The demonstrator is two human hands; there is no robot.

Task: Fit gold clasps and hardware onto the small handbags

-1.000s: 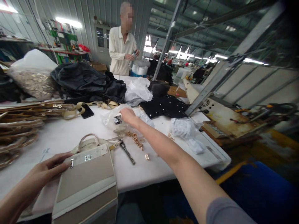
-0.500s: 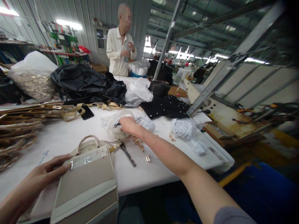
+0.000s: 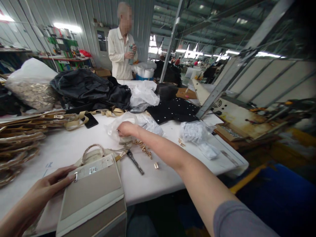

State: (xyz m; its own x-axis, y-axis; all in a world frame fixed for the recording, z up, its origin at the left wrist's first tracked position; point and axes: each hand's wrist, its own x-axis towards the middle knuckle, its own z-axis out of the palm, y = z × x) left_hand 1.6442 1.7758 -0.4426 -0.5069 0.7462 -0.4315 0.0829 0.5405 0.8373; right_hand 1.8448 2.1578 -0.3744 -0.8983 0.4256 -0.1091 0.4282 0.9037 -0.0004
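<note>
My left hand (image 3: pixel 55 181) grips the edge of a beige-grey handbag (image 3: pixel 92 194), thumb on top near a small metal loop. The handbag leans at the front table edge, its wrapped handle (image 3: pixel 95 145) arching behind. My right hand (image 3: pixel 126 128) reaches into a clear plastic bag (image 3: pixel 112 129) at mid-table; its fingertips are hidden in the plastic. Gold-coloured metal fittings (image 3: pixel 144 148) lie in a heap under my right forearm, and one loose gold fitting (image 3: pixel 156 165) lies nearer. A dark metal hand tool (image 3: pixel 135 162) rests between the handbag and these fittings.
On the left are stacked tan straps (image 3: pixel 22 141) and a black phone (image 3: pixel 91 120). Black material (image 3: pixel 86 87) and a studded black piece (image 3: pixel 174 111) lie at the back. A bagged white bundle (image 3: pixel 196 132) sits right, near a metal post (image 3: pixel 222 87). A person (image 3: pixel 122 49) stands beyond the table.
My right hand has moved a little left and deeper into the plastic bag; dark metal seen at its fingertips is now hidden. My left hand keeps its hold on the handbag. The view has shifted slightly.
</note>
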